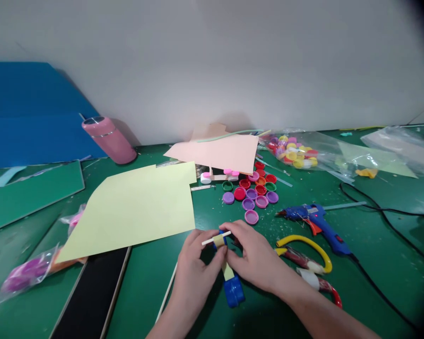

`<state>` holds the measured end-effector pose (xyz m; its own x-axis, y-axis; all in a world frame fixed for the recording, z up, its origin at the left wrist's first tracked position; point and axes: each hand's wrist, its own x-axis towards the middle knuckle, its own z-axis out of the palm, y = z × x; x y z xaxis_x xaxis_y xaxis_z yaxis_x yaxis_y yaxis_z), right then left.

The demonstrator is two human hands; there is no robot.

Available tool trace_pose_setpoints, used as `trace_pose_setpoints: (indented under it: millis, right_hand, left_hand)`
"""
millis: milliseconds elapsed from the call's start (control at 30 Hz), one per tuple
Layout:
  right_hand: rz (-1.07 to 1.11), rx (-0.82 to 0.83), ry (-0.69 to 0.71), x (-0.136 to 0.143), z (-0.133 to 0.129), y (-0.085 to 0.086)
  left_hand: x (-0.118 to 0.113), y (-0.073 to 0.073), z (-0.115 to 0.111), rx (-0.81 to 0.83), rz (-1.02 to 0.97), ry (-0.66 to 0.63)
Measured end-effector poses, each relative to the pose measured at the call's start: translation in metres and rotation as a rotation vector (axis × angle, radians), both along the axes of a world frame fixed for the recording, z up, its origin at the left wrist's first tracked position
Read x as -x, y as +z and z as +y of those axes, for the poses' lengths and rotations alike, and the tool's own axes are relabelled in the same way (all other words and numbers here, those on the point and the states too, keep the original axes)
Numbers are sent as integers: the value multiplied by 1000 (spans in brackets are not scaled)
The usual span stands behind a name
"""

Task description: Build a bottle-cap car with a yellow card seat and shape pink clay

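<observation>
- far left: blue foam sheets (pixel 31 113) against the wall, a pink metal tumbler (pixel 109 140) lying tilted beside them, well apart from the work.
- left of centre: pale yellow paper sheet (pixel 137 207) flat on the green table mat (pixel 374 245), its near edge just beyond the knuckles; black strip with pale edges (pixel 92 296) below it.
- left hand (pixel 194 268): pinching the small blue-and-yellow assembly of plastic caps and paper strip (pixel 228 273) from the left, fingertips closed on its upper end.
- assembly: between both hands, long axis running away-to-near, lower blue end resting on the mat toward the body; thin white stick (pixel 216 238) crossing its top, lying left to right, tilted slightly up to the right.
- right hand (pixel 254 256): curled over the assembly from the right, fingers pressed against the upper part; both hands about equally near.
- beyond the hands: cluster of loose coloured bottle caps (pixel 254 193), near but apart.
- right: yellow-handled scissors (pixel 304 254) just beside the right wrist, blue glue gun (pixel 318 223) farther out, its black cord (pixel 385 216) trailing right; open mat only toward the body.
</observation>
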<state>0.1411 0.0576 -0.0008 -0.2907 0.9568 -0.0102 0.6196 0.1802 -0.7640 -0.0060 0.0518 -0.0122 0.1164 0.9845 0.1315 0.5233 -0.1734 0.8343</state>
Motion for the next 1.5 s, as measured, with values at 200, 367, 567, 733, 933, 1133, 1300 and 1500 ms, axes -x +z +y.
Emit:
trace_pose_setpoints:
  millis: [200, 367, 567, 733, 933, 1133, 1300, 1500]
  right_hand:
    - [-17, -13, -9, 0, -1, 0]
    - [-16, -15, -9, 0, -1, -1]
    - [-14, -36, -9, 0, -3, -6]
    - [-13, -55, 4, -1, -4, -8]
    - [-51, -58, 27, 0, -5, -8]
    - [-82, -89, 19, 3, -5, -9]
    - [-117, -80, 2, 3, -4, -6]
    - [-125, -45, -20, 1, -3, 0]
  left_hand:
    - [1, -2, 1, -58, -7, -7]
    - [-3, -5, -3, -122, 26, 26]
    - [-11, -4, -7, -167, 26, 118]
    - [-12, -3, -13, -135, -5, 180]
    - [-3, 8, -15, -249, 1, 220]
    - [2, 21, -1, -360, 43, 77]
    - [5, 27, -1, -285, -34, 22]
    - [7, 34, 1, -163, -76, 0]
